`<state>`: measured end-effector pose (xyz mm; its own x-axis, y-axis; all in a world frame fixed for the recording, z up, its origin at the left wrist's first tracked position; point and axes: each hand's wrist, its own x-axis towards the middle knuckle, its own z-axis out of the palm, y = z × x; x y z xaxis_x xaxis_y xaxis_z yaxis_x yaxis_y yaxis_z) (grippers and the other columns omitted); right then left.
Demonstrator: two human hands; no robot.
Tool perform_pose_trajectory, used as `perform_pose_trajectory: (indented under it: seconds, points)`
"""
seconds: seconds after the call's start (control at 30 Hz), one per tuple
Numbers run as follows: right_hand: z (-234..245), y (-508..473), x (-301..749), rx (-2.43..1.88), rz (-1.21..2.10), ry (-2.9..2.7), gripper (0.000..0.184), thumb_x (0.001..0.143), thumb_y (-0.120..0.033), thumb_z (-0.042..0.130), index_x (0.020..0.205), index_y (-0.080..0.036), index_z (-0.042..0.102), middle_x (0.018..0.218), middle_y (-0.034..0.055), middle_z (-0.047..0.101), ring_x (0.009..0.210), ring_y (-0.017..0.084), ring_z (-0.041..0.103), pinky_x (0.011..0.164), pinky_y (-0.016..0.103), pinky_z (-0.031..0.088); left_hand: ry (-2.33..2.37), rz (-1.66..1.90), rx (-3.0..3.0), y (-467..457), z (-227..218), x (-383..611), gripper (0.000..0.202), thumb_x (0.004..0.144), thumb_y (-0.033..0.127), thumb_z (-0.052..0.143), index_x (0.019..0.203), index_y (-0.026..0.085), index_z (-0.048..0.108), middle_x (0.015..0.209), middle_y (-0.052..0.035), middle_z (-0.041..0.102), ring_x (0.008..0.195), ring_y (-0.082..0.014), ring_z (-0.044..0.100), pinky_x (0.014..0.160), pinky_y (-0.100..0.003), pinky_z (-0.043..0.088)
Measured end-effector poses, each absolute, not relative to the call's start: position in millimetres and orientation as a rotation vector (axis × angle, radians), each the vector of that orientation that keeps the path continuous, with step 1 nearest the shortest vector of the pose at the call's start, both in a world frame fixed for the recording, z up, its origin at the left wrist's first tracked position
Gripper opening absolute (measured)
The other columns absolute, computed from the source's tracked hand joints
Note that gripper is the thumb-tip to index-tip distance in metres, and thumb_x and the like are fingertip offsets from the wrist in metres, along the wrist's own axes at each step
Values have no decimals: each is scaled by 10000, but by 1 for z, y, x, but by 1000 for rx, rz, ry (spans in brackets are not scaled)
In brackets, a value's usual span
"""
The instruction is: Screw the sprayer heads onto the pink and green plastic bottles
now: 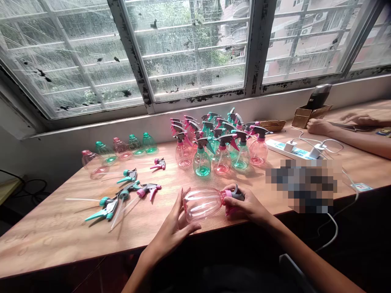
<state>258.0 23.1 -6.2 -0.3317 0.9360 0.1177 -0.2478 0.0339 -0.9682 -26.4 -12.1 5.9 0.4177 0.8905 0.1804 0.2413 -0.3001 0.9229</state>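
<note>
A clear pink spray bottle lies sideways between my hands, over the table's front edge. My left hand cups its base, with the thumb below and the fingers behind. At the neck, my right hand is closed around the grey and pink spray head, which sits on the bottle's mouth. To the left lie several loose spray heads, among them a teal one with a white tube and a pink one. Behind them stand several bottles without heads, such as a green bottle.
Spray bottles with heads stand grouped at the back centre. On the right are a white power strip with plugs and cables, a blurred dark patch, and a cardboard box holding a dark flask. Another person's arms rest beyond.
</note>
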Motion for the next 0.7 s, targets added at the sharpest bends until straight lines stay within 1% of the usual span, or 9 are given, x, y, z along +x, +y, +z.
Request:
perform_pose_trajectory:
  seconds: [0.07,0.1,0.2,0.27,0.37,0.47,0.57,0.63,0.7]
  points:
    - [-6,24,258,-791,1503,-1318,440,813,-456,854,1023,-172,591,712,17,728,608,190,706,588,322,623,991,926,1793,-13,9,-26,989,932,348,731,1630,440,35,1745,-102,85,1547,-376,296,1244,-555,296]
    - [-7,24,258,-788,1501,-1318,437,814,-454,853,1023,-171,593,715,17,728,612,190,706,594,325,626,991,927,1805,-13,9,-26,967,931,345,732,1626,448,69,1747,-90,80,1550,-373,291,1243,-542,306]
    - [-7,25,258,-775,1506,-1302,433,807,-450,858,1018,-179,594,730,10,722,625,192,705,606,338,634,963,939,1821,-11,4,-28,914,952,321,706,1603,510,94,1752,-52,31,1495,-350,410,1213,-526,373]
    - [-7,25,258,-783,1518,-1300,437,803,-454,860,1017,-184,590,739,12,721,620,192,703,587,336,632,951,956,1801,-9,0,-29,897,978,310,667,1597,531,56,1747,-52,74,1466,-328,460,1201,-535,387]
    - [-6,24,259,-793,1511,-1304,437,805,-461,856,1014,-183,591,737,15,721,626,194,706,582,331,630,937,938,1768,-8,-2,-29,985,961,318,691,1611,485,-30,1712,-99,221,1470,-324,454,1200,-555,376]
    - [-5,23,259,-792,1492,-1321,439,806,-466,853,1010,-176,594,725,18,723,616,191,705,577,322,626,956,925,1753,-11,5,-26,1044,933,336,727,1623,442,-50,1731,-111,156,1508,-346,390,1228,-561,324]
    - [-4,23,258,-809,1494,-1330,453,801,-472,855,1015,-172,592,711,21,725,605,191,704,561,314,622,986,941,1759,-14,11,-24,950,954,359,695,1640,402,38,1742,-100,116,1551,-353,297,1260,-542,268]
    - [-4,23,258,-806,1504,-1317,459,797,-474,858,1013,-172,589,714,19,725,613,191,705,572,322,629,984,935,1769,-14,11,-24,934,946,353,707,1639,401,82,1740,-101,120,1535,-361,330,1243,-532,317]
    - [-5,23,258,-794,1508,-1297,459,792,-470,864,1007,-174,586,731,16,726,623,188,705,595,332,637,971,944,1779,-13,6,-25,932,946,334,709,1626,447,82,1744,-87,92,1497,-359,403,1204,-528,389]
